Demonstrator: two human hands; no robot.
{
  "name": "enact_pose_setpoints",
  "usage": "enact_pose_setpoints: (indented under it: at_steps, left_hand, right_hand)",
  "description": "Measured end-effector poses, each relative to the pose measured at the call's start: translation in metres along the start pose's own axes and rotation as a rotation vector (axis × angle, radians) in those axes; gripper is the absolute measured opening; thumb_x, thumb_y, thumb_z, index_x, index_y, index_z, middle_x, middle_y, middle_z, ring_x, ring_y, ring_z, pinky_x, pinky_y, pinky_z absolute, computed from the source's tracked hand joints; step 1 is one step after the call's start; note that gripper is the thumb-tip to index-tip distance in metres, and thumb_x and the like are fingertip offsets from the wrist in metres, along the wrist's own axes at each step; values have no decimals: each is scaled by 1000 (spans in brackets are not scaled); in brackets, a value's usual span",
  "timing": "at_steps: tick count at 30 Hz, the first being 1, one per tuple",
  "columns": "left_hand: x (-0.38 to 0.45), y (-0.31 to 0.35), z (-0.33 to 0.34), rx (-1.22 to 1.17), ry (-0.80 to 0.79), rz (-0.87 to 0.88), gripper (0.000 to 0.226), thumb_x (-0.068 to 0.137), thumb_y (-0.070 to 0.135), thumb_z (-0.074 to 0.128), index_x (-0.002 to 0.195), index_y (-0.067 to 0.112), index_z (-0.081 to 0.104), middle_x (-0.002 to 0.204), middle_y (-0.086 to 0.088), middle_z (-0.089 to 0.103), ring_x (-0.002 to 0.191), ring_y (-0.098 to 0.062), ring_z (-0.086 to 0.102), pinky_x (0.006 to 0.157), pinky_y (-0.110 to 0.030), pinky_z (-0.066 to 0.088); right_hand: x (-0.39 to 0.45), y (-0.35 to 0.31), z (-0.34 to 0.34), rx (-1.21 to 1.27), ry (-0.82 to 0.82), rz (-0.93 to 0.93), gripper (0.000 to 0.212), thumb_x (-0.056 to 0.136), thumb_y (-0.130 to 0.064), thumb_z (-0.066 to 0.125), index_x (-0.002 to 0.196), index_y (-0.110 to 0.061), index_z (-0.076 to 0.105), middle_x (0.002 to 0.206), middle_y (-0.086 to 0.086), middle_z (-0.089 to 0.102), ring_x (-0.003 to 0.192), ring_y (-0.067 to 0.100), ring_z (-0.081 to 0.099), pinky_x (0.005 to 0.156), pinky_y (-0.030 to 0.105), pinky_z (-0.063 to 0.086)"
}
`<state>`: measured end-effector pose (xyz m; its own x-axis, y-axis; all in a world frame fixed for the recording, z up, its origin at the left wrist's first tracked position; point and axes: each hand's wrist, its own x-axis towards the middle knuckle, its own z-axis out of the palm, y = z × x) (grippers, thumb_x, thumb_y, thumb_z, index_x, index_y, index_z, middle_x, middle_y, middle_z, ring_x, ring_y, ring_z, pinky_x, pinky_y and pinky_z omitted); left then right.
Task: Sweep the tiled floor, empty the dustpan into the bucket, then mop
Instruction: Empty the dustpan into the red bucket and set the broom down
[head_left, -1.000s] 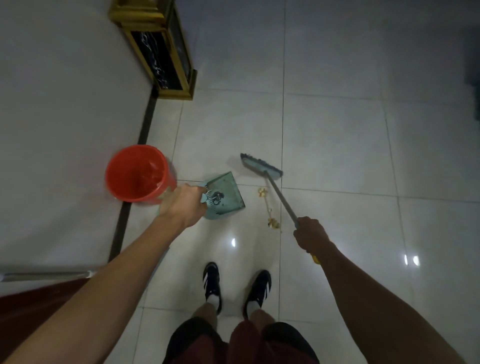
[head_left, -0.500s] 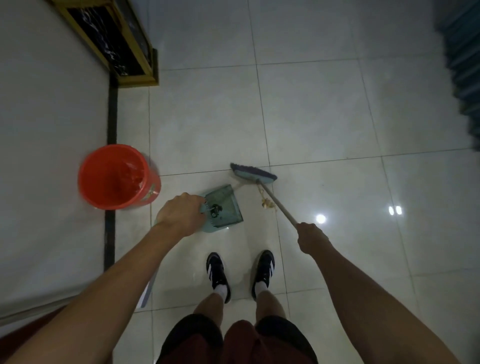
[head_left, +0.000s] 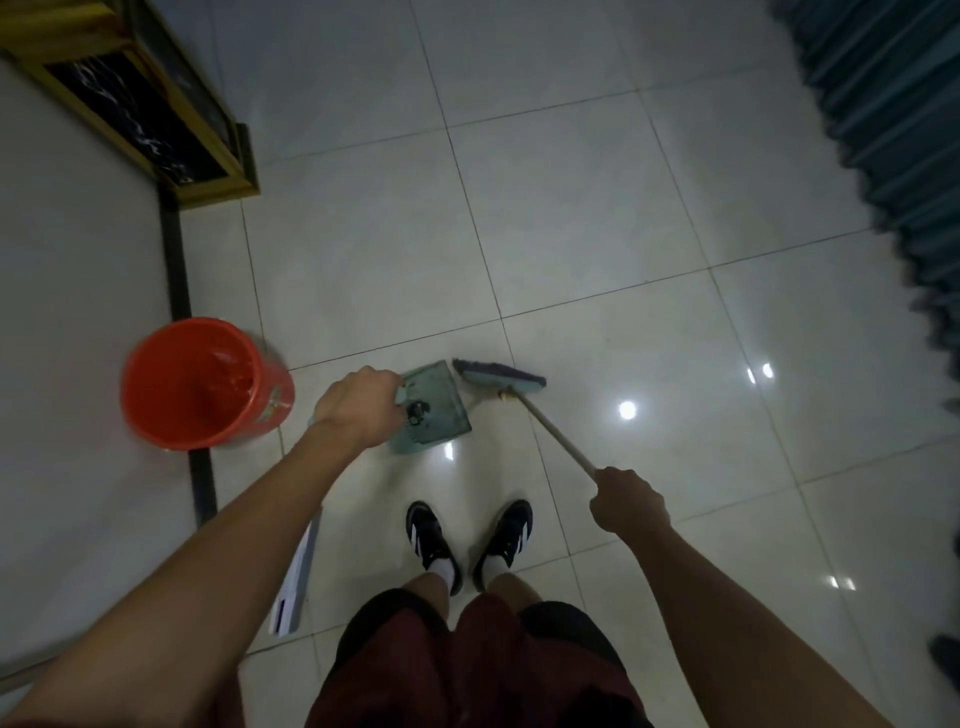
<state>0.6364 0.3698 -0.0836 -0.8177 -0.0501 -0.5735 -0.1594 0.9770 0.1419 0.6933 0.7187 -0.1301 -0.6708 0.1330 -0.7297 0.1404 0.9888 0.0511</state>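
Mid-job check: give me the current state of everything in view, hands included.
left hand: grips the dustpan handle
right hand: grips the broom handle
dustpan: low over the floor, dark debris inside
broom: head right beside the dustpan's mouth
bucket: upright, open, left of the dustpan

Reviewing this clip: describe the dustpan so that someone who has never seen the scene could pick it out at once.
Start at the red bucket standing by the dark floor strip on the left. Just right of it, the left hand grips a flat pale-green dustpan held low over the tiles, beside the broom head. It is the only open tray shape there, with a dark clump of debris inside.
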Motion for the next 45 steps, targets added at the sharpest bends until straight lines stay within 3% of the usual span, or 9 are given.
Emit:
enact_pose_setpoints:
  at_steps: [4, 18, 25, 29, 33, 36, 38, 42, 45]
  left_hand:
    - [2, 19, -3, 2, 27, -5, 14, 88, 28, 63, 100, 26, 70, 89, -5, 64, 77, -27, 57, 63, -30, 42]
    - [44, 10, -2, 5, 51, 40, 14, 88, 32, 66, 101, 28, 72, 94, -6, 69, 78, -29, 61, 66, -30, 46]
    - [63, -14, -5, 11, 29, 66, 20, 91, 30, 63, 108, 28, 72, 98, -6, 69, 78, -26, 58, 66, -29, 44]
    - [70, -25, -10, -15, 18, 67, 11, 89, 27, 63, 97, 26, 71, 88, -2, 62, 76, -24, 57, 65, -30, 43]
    - [69, -33, -7, -13, 17, 88, 11, 91, 25, 58, 92, 25, 69, 85, 0, 61, 75, -23, 58, 64, -30, 42]
    - [67, -38, -4, 2, 10, 98, 11, 92, 25, 55, 91, 26, 66, 84, 1, 62, 74, -21, 58, 58, -29, 39]
    - [64, -41, -4, -1, 8, 91, 11, 92, 24, 53, 88, 26, 63, 79, 4, 57, 72, -19, 56, 55, -28, 35]
    - [60, -48, -7, -26, -4, 83, 6, 89, 27, 57, 84, 27, 61, 82, 1, 59, 75, -22, 57, 62, -30, 40]
    - [57, -56, -9, -69, -15, 55, 4, 86, 29, 62, 82, 27, 61, 81, 0, 61, 73, -22, 58, 62, -29, 42]
  right_hand:
    - [-4, 27, 2, 113, -27, 16, 33, 93, -19, 49, 124, -12, 59, 92, 0, 57, 76, 18, 55, 66, 30, 45]
    - [5, 21, 36, 404, -106, 168, 40, 91, -12, 48, 130, -5, 52, 113, 13, 63, 87, 25, 63, 79, 37, 59]
    - [3, -50, 58, 412, -219, 43, 28, 94, -10, 51, 121, -4, 52, 116, 12, 61, 83, 18, 52, 56, 19, 39]
    - [4, -81, 66, 457, -245, -14, 22, 95, -10, 50, 116, -6, 55, 100, 5, 57, 70, 10, 51, 52, 14, 35]
    - [8, -99, 68, 583, -280, -2, 20, 94, -9, 51, 114, -13, 57, 103, 7, 58, 80, 18, 55, 66, 29, 53]
    - [4, -105, 67, 702, -340, 2, 47, 93, -10, 56, 138, -19, 48, 105, 0, 51, 77, 12, 49, 53, 13, 41]
    - [0, -108, 66, 787, -369, 42, 42, 93, -11, 57, 130, -27, 45, 92, -7, 44, 63, 4, 39, 46, 13, 35]
    - [-14, -104, 57, 963, -379, 174, 58, 92, -4, 58, 148, -14, 42, 84, 2, 52, 53, 12, 45, 37, 18, 38]
    - [-29, -97, 47, 1010, -341, 178, 42, 93, 1, 55, 135, 2, 53, 65, 5, 51, 46, 14, 42, 41, 24, 35]
